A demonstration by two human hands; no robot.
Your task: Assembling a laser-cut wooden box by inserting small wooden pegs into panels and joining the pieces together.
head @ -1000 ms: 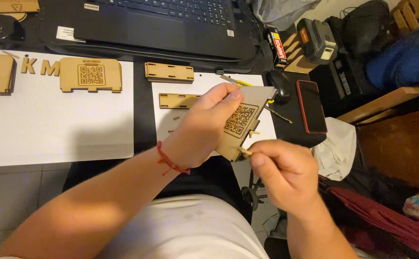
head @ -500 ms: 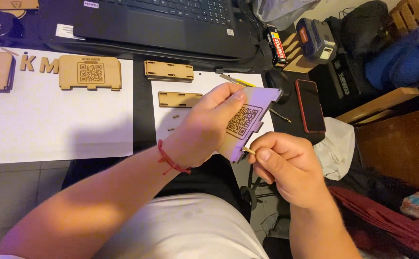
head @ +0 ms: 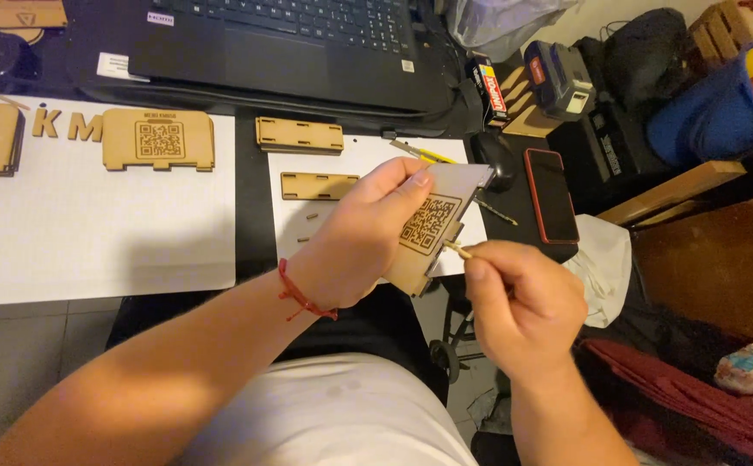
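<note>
My left hand grips a flat wooden panel engraved with a square code pattern, tilted in front of me above the desk edge. My right hand pinches a thin wooden stick whose tip touches the panel's right edge near a slot. A red string bracelet circles my left wrist.
On the desk lie two white paper sheets, another engraved wooden panel, wooden letters, two slotted wooden strips, a black laptop, a mouse and a phone. Clutter and cloth fill the right side.
The panel and both hands stay almost in place; my right hand has shifted the stick slightly along the panel's right edge.
</note>
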